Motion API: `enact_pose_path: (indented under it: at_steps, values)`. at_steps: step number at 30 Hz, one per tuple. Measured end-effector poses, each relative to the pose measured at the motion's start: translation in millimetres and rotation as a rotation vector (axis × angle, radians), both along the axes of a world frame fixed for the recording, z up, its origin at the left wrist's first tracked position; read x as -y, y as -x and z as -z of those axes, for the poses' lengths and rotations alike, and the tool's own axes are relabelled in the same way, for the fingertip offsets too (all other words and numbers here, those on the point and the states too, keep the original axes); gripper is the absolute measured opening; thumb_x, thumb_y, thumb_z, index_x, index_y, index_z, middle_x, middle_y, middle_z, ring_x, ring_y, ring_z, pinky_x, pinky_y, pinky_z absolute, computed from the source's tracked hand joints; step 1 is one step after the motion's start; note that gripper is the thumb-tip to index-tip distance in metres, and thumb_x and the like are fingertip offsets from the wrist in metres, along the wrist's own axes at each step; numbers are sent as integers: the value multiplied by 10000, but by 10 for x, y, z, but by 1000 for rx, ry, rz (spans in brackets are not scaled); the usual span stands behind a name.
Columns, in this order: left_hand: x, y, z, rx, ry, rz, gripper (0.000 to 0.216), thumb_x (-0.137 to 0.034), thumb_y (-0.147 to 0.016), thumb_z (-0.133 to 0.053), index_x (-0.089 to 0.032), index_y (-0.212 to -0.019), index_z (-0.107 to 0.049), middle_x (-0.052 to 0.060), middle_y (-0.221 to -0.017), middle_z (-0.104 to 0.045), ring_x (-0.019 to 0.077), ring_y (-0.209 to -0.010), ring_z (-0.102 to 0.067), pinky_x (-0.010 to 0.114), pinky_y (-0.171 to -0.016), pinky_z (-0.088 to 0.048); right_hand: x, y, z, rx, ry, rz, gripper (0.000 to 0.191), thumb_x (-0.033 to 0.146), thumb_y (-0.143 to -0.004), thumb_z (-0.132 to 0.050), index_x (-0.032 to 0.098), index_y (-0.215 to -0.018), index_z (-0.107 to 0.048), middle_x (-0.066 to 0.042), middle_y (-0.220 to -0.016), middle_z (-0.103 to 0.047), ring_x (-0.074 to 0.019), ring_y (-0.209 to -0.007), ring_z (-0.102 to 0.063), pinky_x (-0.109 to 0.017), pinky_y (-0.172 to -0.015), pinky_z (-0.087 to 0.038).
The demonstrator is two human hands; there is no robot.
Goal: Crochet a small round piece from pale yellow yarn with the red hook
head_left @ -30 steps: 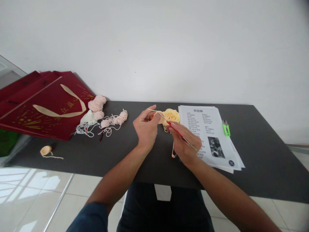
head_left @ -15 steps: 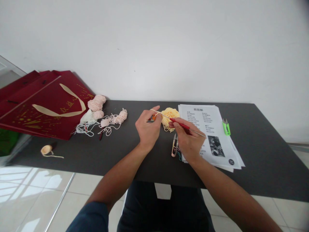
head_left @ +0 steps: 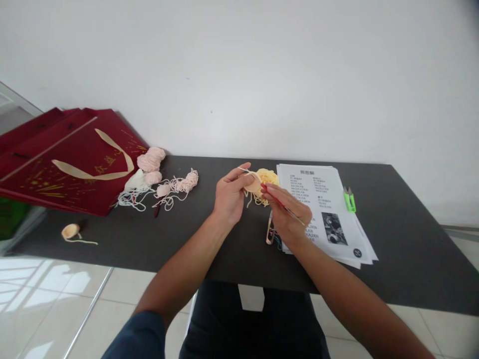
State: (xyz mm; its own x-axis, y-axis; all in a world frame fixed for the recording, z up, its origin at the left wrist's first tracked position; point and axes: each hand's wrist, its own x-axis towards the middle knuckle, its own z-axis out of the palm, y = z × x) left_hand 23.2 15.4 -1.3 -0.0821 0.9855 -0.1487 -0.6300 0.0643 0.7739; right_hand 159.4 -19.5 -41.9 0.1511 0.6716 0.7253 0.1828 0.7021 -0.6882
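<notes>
My left hand (head_left: 230, 194) pinches a small cream crocheted piece (head_left: 254, 184), with a strand of yarn running over its raised index finger. In my right hand (head_left: 290, 212) is a red-handled crochet hook (head_left: 275, 197), gripped like a pen. The hook's tip meets the edge of the crocheted piece; the exact stitch is too small to make out. Behind both hands lies a loose yellow ball of yarn (head_left: 268, 176), partly covered by them. Thread snips (head_left: 269, 233) lie just below my right hand, partly hidden by it.
Printed sheets (head_left: 310, 174) lie under and beyond my right hand, with green-handled snips (head_left: 350, 200) on their right edge. Pink yarn (head_left: 150, 159) and white yarn (head_left: 135, 182) lie by a red gift bag (head_left: 75, 169). A small cream crocheted cup (head_left: 70, 231) sits at left.
The hook has moved from the yarn above my left fingers to the crocheted piece's edge. My left hand has turned, exposing the piece, and my right hand has shifted slightly left.
</notes>
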Motion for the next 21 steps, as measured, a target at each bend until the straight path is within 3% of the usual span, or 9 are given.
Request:
enact_pose_path:
  at_steps: [5, 9, 12, 17, 21]
  values:
    - [-15, 62, -44, 40, 13, 118, 457, -151, -588, -863, -145, -1040, -790, 14, -767, -733, 111, -682, -639, 257, -722, -487, -39, 13, -54, -243, 220, -82, 211, 169, -864, -788, 306, -1020, -822, -5, -1013, -847, -186, -812, -806, -362, -749, -703]
    - [1, 76, -46, -91, -45, 140, 467, -140, -587, -852, -155, -1052, -808, -32, -691, -659, 77, -623, -565, 240, -678, -452, -168, -105, -137, -371, 310, -219, 95, 217, -886, -763, 264, -969, -764, -1, -911, -820, -141, -696, -748, -311, -667, -648]
    - [9, 78, -27, -290, -103, 84, 470, -123, -587, -846, -162, -1054, -820, -59, -654, -602, 58, -586, -498, 225, -619, -406, -227, -221, -189, -325, 272, -241, 77, 243, -877, -771, 247, -926, -710, -1, -934, -785, -114, -663, -702, -282, -625, -602]
    - [21, 59, 42, -491, -162, -72, 412, -156, -638, -798, -187, -1047, -832, -28, -700, -655, 85, -600, -501, 243, -597, -405, -147, -264, -215, -60, 87, -70, 48, 221, -906, -733, 255, -931, -710, -22, -957, -765, -140, -748, -702, -308, -662, -585]
    - [69, 17, 47, -680, -291, -220, 243, -121, -692, -699, -211, -871, -838, 29, -912, -771, 115, -668, -553, 263, -631, -440, -71, -203, -230, -94, 146, -14, 49, 278, -923, -723, 253, -944, -687, -25, -959, -755, -137, -706, -688, -314, -643, -575]
